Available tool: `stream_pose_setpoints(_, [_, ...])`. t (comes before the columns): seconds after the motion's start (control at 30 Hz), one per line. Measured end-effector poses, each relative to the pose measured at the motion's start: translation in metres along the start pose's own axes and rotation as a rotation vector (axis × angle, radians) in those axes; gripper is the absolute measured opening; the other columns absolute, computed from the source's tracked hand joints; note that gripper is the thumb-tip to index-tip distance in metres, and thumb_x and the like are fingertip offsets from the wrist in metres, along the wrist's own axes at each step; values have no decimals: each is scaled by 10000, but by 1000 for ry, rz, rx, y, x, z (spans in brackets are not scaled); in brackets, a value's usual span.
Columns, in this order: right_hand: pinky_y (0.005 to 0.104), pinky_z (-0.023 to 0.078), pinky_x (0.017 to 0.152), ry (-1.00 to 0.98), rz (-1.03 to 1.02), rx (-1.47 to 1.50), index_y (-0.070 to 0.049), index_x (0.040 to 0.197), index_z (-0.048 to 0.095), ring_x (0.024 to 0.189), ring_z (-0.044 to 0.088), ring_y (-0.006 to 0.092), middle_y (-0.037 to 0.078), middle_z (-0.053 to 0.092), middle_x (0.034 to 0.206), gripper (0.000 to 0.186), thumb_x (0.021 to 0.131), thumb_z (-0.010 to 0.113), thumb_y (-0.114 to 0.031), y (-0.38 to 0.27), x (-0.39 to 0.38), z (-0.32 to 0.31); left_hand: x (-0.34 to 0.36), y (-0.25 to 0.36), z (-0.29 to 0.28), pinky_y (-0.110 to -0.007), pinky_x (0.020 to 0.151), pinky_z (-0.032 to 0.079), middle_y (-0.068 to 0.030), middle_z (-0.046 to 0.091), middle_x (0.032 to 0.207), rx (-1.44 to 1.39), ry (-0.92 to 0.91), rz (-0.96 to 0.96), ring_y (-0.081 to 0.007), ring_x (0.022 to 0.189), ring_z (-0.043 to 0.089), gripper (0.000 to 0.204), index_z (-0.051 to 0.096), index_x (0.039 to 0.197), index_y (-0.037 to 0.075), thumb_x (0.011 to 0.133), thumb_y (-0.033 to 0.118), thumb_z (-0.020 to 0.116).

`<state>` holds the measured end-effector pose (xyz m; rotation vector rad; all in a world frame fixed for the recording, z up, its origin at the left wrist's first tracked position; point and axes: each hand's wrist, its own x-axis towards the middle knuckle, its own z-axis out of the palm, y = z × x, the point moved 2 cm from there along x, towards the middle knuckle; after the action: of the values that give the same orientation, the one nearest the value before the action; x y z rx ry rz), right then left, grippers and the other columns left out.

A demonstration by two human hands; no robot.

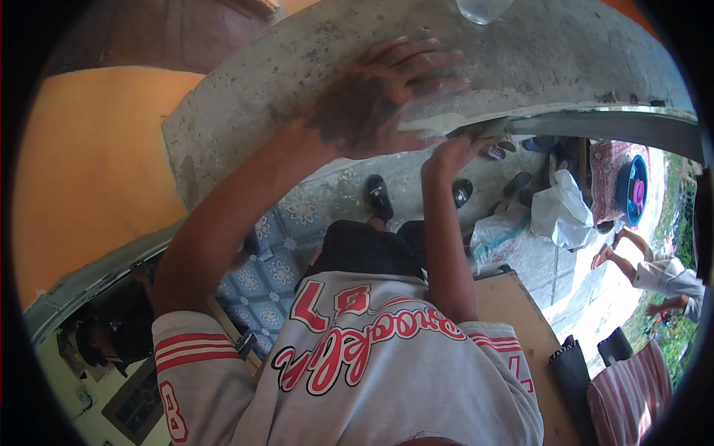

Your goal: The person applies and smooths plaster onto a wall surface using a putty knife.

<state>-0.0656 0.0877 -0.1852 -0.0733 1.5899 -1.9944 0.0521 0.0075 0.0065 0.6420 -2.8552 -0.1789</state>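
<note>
My left hand [379, 100], with a dark grey smear across its back, lies palm down near the edge of a pitted grey concrete ledge [253, 70], fingers spread. My right hand [450, 154] is just below and to the right, at the underside of that edge, fingers curled around something grey and flat that I cannot make out. A clear container [482, 9] stands farther up on the ledge.
Sandals [515, 184], white sacks [561, 212] and a blue basin [631, 189] are on the right. Another person's legs [617, 260] show at the far right. A wooden board [502, 297] is beside me. An orange wall [93, 186] borders the left.
</note>
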Motion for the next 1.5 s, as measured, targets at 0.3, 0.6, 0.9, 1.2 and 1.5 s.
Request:
stream_pose_setpoints(0.3, [366, 346, 1078, -122, -72, 71, 55, 1498, 260, 1274, 466, 282, 201, 427, 1456, 546, 1079, 362, -279, 0, -1, -2, -4, -8, 10, -417, 1177, 313, 30, 457, 1482, -83, 161, -4, -205, 1393, 387, 638, 591, 1331, 257, 776, 536, 734])
stream_pose_setpoints(0.6, [310, 411, 961, -73, -157, -161, 91, 1362, 435, 1091, 507, 200, 148, 544, 1222, 486, 1069, 411, -296, 8, -85, 7, -5, -3, 6, -407, 1187, 298, 27, 453, 1483, -27, 156, -25, -210, 1393, 385, 650, 594, 1328, 218, 790, 563, 709])
stream_pose_setpoints(0.9, [335, 429, 985, -171, -11, -16, 68, 1429, 368, 1141, 539, 229, 174, 514, 1336, 519, 1069, 422, -302, 5, -137, -10, -12, -3, 5, -428, 1192, 276, 0, 443, 1504, -49, 174, -58, -246, 1404, 379, 679, 576, 1353, 221, 800, 605, 661])
stream_pose_setpoints(1.2, [379, 428, 1006, -18, -277, -37, 79, 1453, 318, 1180, 529, 293, 253, 442, 1411, 513, 1075, 371, -265, -33, -93, 40, -14, -5, 7, -427, 1156, 329, -45, 515, 1440, -87, 138, -89, -250, 1352, 442, 741, 619, 1307, 141, 767, 645, 664])
stream_pose_setpoints(1.5, [354, 276, 1123, -159, -250, -124, 94, 1469, 278, 1342, 369, 270, 222, 371, 1471, 508, 1085, 343, -232, 68, -199, 31, -9, -8, 13, -448, 1185, 298, -20, 454, 1491, -58, 162, -95, -253, 1394, 389, 746, 593, 1338, 200, 761, 668, 659])
